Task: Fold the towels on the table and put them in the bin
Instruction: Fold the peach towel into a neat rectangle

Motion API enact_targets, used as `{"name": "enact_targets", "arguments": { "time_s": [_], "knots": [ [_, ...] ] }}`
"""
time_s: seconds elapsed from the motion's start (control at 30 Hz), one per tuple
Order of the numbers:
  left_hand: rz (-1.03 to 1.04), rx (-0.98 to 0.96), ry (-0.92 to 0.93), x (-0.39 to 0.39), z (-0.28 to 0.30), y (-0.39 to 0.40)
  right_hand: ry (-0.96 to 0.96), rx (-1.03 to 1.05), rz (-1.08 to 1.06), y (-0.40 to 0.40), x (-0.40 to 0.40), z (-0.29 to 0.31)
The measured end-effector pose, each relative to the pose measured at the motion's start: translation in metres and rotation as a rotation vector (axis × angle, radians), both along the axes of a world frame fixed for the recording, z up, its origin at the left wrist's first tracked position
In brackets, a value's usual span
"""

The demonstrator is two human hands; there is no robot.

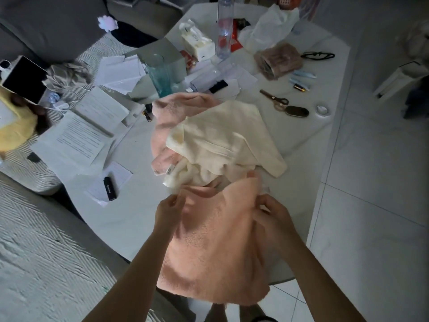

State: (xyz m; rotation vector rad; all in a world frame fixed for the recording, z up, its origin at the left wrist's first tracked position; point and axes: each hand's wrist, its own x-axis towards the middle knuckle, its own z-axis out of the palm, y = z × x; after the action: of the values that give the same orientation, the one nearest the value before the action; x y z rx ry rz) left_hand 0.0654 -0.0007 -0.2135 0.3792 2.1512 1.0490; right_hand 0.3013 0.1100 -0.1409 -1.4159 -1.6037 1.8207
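Observation:
A peach towel (pixel 216 247) hangs over the near edge of the white table (pixel 130 214), held up by both hands. My left hand (pixel 168 211) pinches its top left edge. My right hand (pixel 272 217) grips its top right edge. Behind it lies a crumpled cream towel (pixel 222 140) on top of a pink towel (pixel 171 112), both heaped in the table's middle. No bin shows in the head view.
Papers (pixel 76 138), a black lighter (pixel 109 185), a teal glass vase (pixel 160 75), a clear bottle (pixel 224 31), a tissue pack (pixel 198 41), scissors (pixel 275 99) and glasses (pixel 318 55) crowd the far half of the table. A grey sofa (pixel 46 252) lies left, tiled floor (pixel 371 182) right.

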Motion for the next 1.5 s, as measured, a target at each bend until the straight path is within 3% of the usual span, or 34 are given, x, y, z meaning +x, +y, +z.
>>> {"name": "enact_targets", "arguments": {
  "time_s": [0.17,0.3,0.43,0.5,0.57,0.63,0.83,0.97,1.07,1.17,1.37,1.5],
  "knots": [
    [-0.033,0.046,0.079,-0.006,-0.011,0.007,0.003,-0.135,-0.111,-0.002,-0.028,-0.019],
    [-0.181,-0.150,0.080,-0.011,-0.021,-0.001,-0.279,-0.131,-0.125,-0.007,-0.020,-0.030],
    [-0.250,-0.164,0.019,-0.013,-0.025,-0.016,-0.297,-0.263,-0.185,-0.007,-0.010,-0.027],
    [-0.256,-0.111,0.045,-0.010,-0.023,-0.024,-0.345,-0.320,-0.105,-0.011,-0.004,-0.021],
    [-0.268,-0.070,0.095,-0.004,-0.018,-0.028,-0.474,-0.266,0.043,-0.010,0.007,-0.019],
    [-0.243,-0.073,0.033,0.002,-0.011,-0.031,-0.536,-0.194,0.108,-0.007,0.015,-0.021],
    [0.040,0.105,-0.292,-0.005,0.008,-0.054,-0.234,-0.078,-0.093,0.002,-0.005,-0.022],
    [0.212,0.196,-0.203,-0.016,0.017,-0.082,-0.245,-0.100,-0.034,0.005,-0.041,-0.042],
    [0.305,0.185,-0.107,-0.017,0.013,-0.100,-0.273,-0.199,0.166,-0.008,-0.054,-0.059],
    [0.313,0.070,-0.108,-0.014,0.002,-0.105,-0.336,-0.202,0.214,-0.023,-0.049,-0.067],
    [0.195,-0.026,-0.196,-0.005,-0.004,-0.093,-0.361,0.083,0.238,-0.013,-0.043,-0.072],
    [0.115,0.005,-0.230,-0.001,0.001,-0.091,-0.382,0.010,0.256,-0.011,-0.052,-0.072]
  ]
}}
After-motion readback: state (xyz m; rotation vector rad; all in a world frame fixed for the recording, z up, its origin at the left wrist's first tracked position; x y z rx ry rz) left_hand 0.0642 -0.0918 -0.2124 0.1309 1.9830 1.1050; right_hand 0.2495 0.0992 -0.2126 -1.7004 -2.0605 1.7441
